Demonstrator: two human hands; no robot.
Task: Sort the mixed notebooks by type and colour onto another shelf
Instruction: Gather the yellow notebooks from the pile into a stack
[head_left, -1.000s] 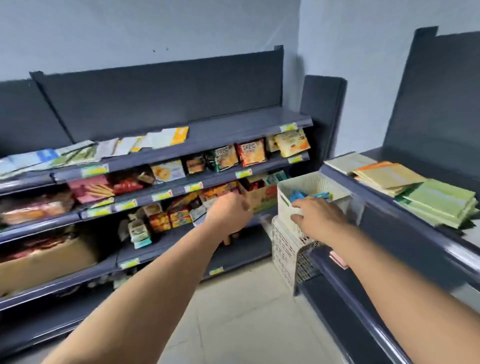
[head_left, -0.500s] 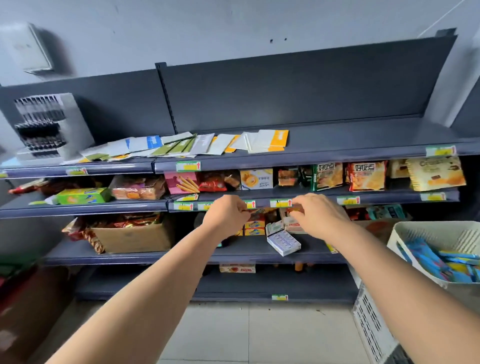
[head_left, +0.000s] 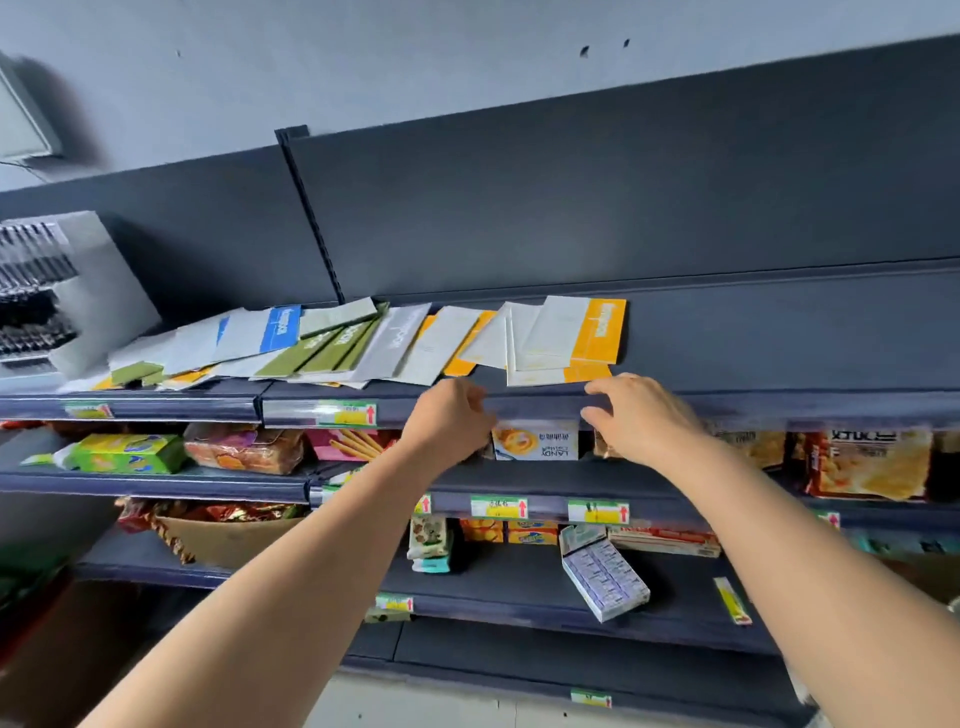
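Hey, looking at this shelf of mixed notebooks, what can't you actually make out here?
All in the head view:
1. The notebooks: the lower ones are covered by those fanned over them, so there is no sure count.
2. The left hand: its curled fingers face away, so a grip cannot be told.
3. The price labels: print too small and blurred.
4. The top shelf: right end cut off by the frame edge.

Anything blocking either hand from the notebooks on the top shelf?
Nothing visible. The left hand and right hand are at the top shelf's front edge, just below the orange-and-white notebooks. Only that edge lies between.
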